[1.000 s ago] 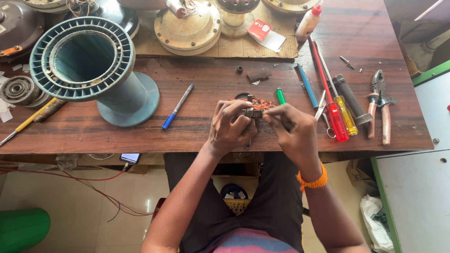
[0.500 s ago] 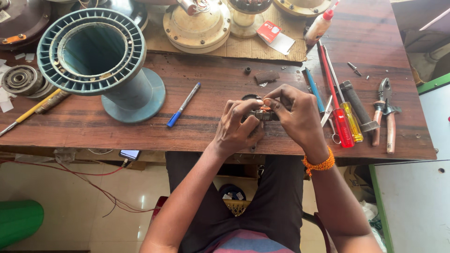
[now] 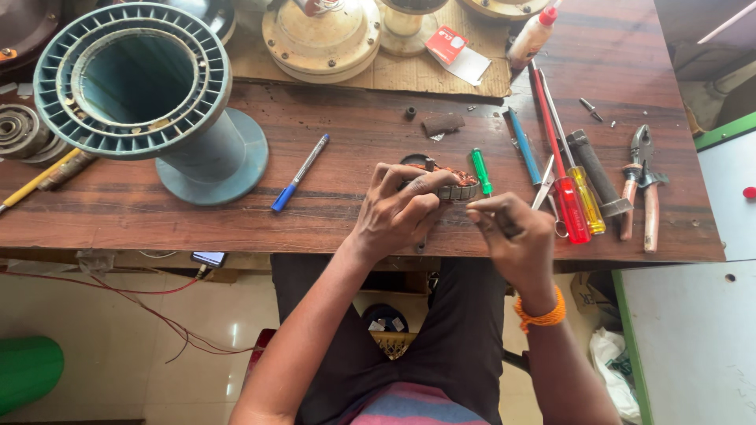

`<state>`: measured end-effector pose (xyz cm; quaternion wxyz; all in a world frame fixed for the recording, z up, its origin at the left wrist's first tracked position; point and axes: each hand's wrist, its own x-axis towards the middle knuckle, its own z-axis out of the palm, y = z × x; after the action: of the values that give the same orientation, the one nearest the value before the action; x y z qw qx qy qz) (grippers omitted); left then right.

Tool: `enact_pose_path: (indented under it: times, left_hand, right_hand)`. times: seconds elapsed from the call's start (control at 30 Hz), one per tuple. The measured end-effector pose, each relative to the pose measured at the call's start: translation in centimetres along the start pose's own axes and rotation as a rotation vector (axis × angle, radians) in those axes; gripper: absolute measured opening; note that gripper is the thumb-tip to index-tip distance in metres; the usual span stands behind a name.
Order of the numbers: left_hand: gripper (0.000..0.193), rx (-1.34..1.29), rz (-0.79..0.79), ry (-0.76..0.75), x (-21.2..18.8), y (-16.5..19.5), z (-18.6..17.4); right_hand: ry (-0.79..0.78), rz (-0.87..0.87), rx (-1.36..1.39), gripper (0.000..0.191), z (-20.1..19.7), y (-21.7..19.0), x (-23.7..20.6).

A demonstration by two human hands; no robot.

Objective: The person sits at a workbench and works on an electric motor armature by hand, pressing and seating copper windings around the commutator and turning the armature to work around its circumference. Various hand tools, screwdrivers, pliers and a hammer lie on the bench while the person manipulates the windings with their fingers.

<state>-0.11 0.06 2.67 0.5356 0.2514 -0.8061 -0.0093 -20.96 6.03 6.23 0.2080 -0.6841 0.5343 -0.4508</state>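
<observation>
My left hand [image 3: 398,208] grips a small round motor stator with copper windings [image 3: 453,182], holding it just above the front of the wooden workbench [image 3: 157,212]. To its right, my right hand [image 3: 512,232] has its fingertips pinched together by the stator's edge; whatever thin thing they pinch is too small to make out. A small green screwdriver [image 3: 481,171] lies just behind the stator.
A large teal finned motor housing [image 3: 142,86] stands at the left, a blue pen [image 3: 299,172] beside it. Screwdrivers [image 3: 563,173], scissors and pliers [image 3: 642,185] lie at the right. Cream motor parts [image 3: 323,35] sit on cardboard at the back with a glue bottle [image 3: 533,35].
My right hand has drawn away from the stator, down and to the right, fingertips still pinched. My left hand keeps hold of the stator. The view has shifted slightly.
</observation>
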Motion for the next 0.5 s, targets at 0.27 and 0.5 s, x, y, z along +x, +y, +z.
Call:
enact_pose_path:
  times: [0.27, 0.5]
  left_hand:
    - [0.024, 0.147, 0.14, -0.007, -0.3, 0.2, -0.6]
    - [0.022, 0.01, 0.055, 0.09, -1.0, -0.5, 0.6]
  right_hand:
    - [0.113, 0.023, 0.106, 0.006, 3.6, 1.1, -2.4]
    - [0.009, -0.077, 0.078, 0.006, 1.7, -0.3, -2.0]
